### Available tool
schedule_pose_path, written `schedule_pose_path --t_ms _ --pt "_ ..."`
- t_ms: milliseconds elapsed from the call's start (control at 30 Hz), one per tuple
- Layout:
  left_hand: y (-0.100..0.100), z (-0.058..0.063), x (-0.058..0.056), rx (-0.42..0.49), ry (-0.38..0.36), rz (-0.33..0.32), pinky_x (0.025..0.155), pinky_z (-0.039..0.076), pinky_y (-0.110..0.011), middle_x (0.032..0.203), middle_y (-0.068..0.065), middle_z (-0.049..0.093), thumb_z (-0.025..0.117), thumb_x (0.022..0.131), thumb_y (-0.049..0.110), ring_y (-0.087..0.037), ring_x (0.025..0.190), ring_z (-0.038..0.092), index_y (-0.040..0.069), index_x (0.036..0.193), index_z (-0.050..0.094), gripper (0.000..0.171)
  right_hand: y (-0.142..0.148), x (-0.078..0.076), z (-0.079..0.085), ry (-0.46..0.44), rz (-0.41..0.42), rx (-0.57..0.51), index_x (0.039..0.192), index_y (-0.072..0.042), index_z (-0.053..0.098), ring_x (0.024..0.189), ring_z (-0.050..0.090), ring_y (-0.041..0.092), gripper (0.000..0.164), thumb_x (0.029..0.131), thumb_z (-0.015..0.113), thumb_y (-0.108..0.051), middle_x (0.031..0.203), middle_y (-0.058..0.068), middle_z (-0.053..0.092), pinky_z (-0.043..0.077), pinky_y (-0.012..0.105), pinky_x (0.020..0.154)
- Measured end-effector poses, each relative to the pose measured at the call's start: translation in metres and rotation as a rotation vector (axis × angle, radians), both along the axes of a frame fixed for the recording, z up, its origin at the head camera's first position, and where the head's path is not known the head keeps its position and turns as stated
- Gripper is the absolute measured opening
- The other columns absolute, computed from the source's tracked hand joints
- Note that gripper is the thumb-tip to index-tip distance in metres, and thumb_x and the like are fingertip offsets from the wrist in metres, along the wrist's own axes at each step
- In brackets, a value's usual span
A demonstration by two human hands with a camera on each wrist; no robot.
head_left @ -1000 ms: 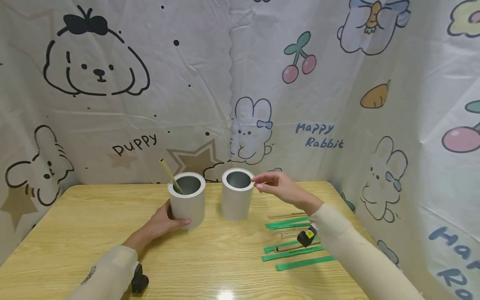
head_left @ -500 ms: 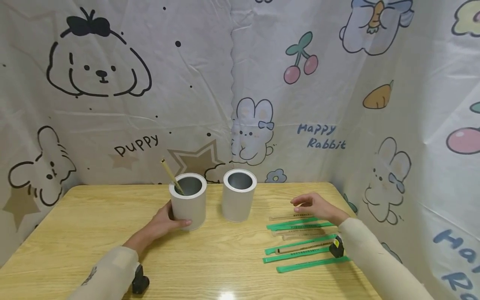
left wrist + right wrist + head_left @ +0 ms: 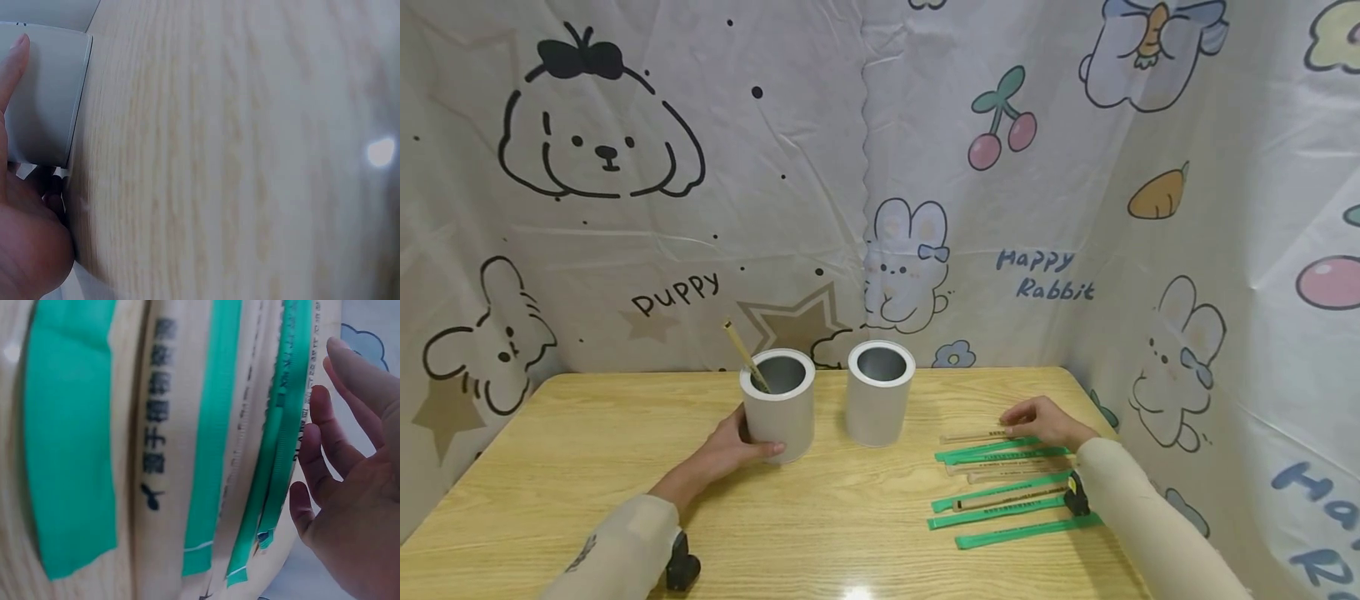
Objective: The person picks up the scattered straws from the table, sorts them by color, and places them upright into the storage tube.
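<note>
My left hand (image 3: 730, 450) grips the left white canister (image 3: 786, 425) low on its side, thumb across the front. A tan stick-like straw (image 3: 745, 355) leans in that canister and pokes out over its rim. In the left wrist view the palm lies close to the tabletop beside the canister (image 3: 44, 106). Over the farthest tan paper-wrapped straw (image 3: 966, 437), my right hand (image 3: 1048, 422) reaches down with fingertips right at it. The right wrist view has that hand's fingers loosely bent beside the row of straws, nothing visibly pinched between them.
A second white canister (image 3: 876, 417), grey inside, stands to the right of the held one. Several green-wrapped straws (image 3: 1022, 532) and tan-wrapped straws (image 3: 1000, 500) lie roughly parallel on the wooden table (image 3: 820, 533). A patterned curtain (image 3: 820, 192) hangs behind the table and along its sides.
My right hand has moved from the second canister's rim rightward and down to the farthest straw, most of it in the first half second. The left hand keeps its hold on the canister.
</note>
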State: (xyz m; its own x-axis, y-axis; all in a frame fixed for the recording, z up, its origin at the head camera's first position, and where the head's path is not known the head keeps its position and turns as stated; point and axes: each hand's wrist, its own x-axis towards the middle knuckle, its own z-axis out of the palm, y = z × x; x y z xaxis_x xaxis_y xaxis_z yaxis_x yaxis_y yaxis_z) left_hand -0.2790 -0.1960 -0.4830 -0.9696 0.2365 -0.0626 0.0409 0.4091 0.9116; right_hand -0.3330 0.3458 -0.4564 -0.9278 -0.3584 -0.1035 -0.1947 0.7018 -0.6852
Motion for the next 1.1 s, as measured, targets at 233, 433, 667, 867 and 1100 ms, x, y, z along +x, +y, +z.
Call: schedule_pose_path --t_ms 233,433,667,867,1100 --pt "0.001 0.0 0.001 0.013 -0.002 -0.004 0.118 0.034 -0.06 0.16 -0.028 0.032 0.082 0.085 0.031 -0.046 0.146 0.037 -0.001 0.16 0.012 0.108 0.001 -0.002 -0.005 0.049 0.055 0.019 0.106 0.006 0.074 0.086 0.062 0.014 0.018 0.093 0.071 -0.007 0.108 0.023 0.073 0.052 0.026 0.074" --pt "0.001 0.0 0.001 0.01 -0.003 0.003 0.119 0.033 -0.06 0.16 -0.028 0.032 0.082 0.085 0.031 -0.046 0.146 0.036 -0.001 0.16 0.011 0.108 -0.002 -0.002 -0.004 0.048 0.056 0.013 0.098 0.004 0.075 0.078 0.059 0.011 0.01 0.092 0.071 -0.003 0.098 0.018 0.074 0.051 0.024 0.068" --pt "0.002 -0.002 0.001 0.006 -0.002 0.01 0.12 0.032 -0.06 0.16 -0.028 0.031 0.082 0.085 0.031 -0.046 0.147 0.036 -0.002 0.16 0.012 0.108 -0.01 -0.002 0.006 0.037 -0.007 -0.065 0.105 0.001 0.076 0.079 0.058 0.012 0.016 0.095 0.069 -0.011 0.109 0.019 0.073 0.051 0.026 0.068" --pt "0.001 -0.002 0.0 0.003 0.003 0.007 0.12 0.033 -0.059 0.16 -0.028 0.032 0.082 0.085 0.031 -0.046 0.147 0.036 -0.001 0.16 0.012 0.108 -0.028 -0.001 0.027 0.029 -0.062 -0.187 0.116 0.0 0.071 0.09 0.061 0.015 0.027 0.098 0.067 -0.02 0.119 0.018 0.069 0.054 0.039 0.084" --pt "0.001 -0.002 0.0 -0.003 0.002 0.012 0.119 0.033 -0.059 0.16 -0.029 0.033 0.082 0.085 0.031 -0.045 0.146 0.037 -0.002 0.16 0.012 0.108 -0.066 0.005 0.058 0.042 -0.091 -0.407 0.119 -0.004 0.068 0.101 0.063 0.007 0.026 0.101 0.063 -0.022 0.107 -0.008 0.071 0.051 0.035 0.097"
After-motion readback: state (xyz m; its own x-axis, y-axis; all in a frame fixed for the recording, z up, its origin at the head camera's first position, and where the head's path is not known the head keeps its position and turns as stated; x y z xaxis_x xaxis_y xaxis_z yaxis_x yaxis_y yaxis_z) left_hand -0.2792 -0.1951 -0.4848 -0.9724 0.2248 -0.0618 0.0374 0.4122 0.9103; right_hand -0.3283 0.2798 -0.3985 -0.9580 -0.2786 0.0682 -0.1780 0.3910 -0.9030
